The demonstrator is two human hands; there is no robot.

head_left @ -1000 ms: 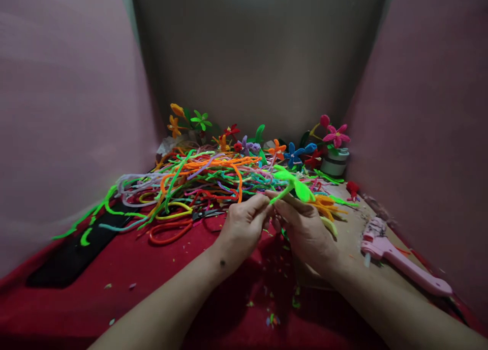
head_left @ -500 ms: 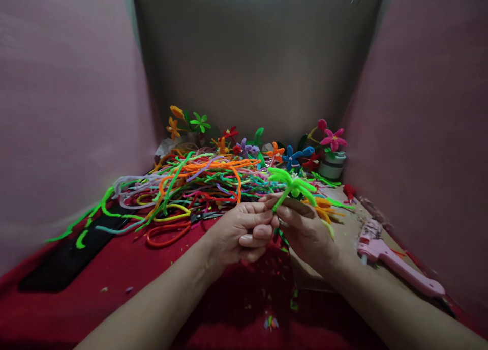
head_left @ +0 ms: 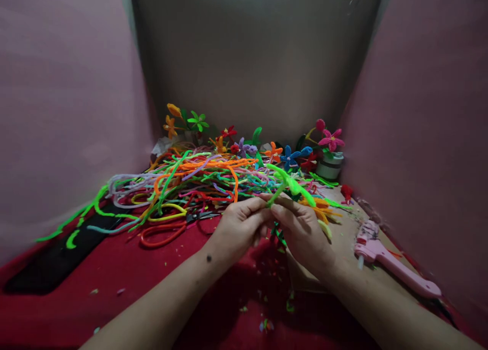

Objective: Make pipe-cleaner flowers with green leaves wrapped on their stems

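Between both hands is a bright green pipe-cleaner flower [head_left: 292,182], its petals tilted up and to the right. My left hand [head_left: 246,223] pinches the lower end of its stem. My right hand [head_left: 303,230] is closed on the same stem, thumb and forefinger just beneath the petals. The fingertips of the two hands meet, so the stem's bottom is hidden. Behind them lies a big heap of coloured pipe cleaners [head_left: 206,177]. Scissors [head_left: 163,233] with red and yellow handle loops rest in front of the heap, left of my left hand.
A pink glue gun [head_left: 396,268] lies on cardboard [head_left: 343,228] at right. Finished flowers stand along the back, a pink flower [head_left: 331,139] in a white pot [head_left: 330,165] among them. A black flat object [head_left: 57,258] lies at left. Scraps dot the red cloth [head_left: 152,289].
The green flower has turned, its petals now more edge-on and slanting down to the right. My left hand has rolled over, with its curled lower fingers less visible. The view has shifted slightly.
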